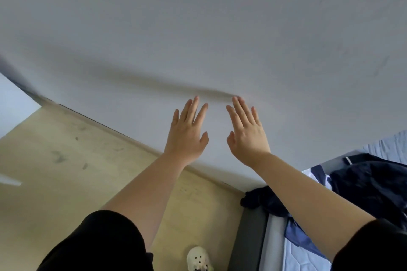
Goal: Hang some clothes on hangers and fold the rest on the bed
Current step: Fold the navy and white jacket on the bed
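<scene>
Neither hand grips anything: my left hand (187, 134) and right hand (246, 136) are spread flat, fingers straight, palms toward a pale grey-white wall (198, 28), side by side with a narrow gap between the thumbs. I cannot tell whether the palms touch the wall; a blurred dark streak runs along it by the fingertips. Below the hands the wall meets a beige floor (66, 160) along a thin skirting edge (123, 133), and the floor on my left gives open room down to my white perforated shoe (198, 258) at the bottom edge. On my right it is tighter: a dark grey bed frame (248, 237) stands just beside the shoe, its corner under my right forearm. On the bed's light blue quilted mattress (297, 255) lies a heap of dark navy clothes (370, 182), crumpled and unfolded, with a white-and-navy striped piece (319, 175) at its left side; one dark garment (262, 200) hangs over the bed's corner. Black sleeves (99, 242) cover both upper arms
</scene>
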`<move>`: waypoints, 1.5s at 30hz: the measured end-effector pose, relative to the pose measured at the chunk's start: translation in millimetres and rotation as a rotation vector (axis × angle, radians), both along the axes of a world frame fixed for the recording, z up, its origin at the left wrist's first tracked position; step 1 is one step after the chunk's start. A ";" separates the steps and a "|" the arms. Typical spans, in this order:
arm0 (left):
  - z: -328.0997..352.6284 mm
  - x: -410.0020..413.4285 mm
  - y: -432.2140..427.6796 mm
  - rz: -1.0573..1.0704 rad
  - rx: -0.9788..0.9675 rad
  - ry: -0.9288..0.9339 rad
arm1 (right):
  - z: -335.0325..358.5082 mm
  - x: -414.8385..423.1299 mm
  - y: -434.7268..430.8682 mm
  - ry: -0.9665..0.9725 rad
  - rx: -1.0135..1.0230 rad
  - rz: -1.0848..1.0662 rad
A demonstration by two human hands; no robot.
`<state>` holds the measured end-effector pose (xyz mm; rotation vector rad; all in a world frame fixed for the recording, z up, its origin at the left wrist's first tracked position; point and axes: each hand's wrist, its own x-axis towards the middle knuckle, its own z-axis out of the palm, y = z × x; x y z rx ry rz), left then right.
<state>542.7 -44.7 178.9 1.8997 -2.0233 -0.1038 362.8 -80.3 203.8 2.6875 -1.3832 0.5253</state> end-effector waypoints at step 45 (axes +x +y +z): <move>-300.4 -386.3 161.1 -0.007 0.591 0.642 | -342.7 -378.5 173.1 -0.122 0.847 -0.580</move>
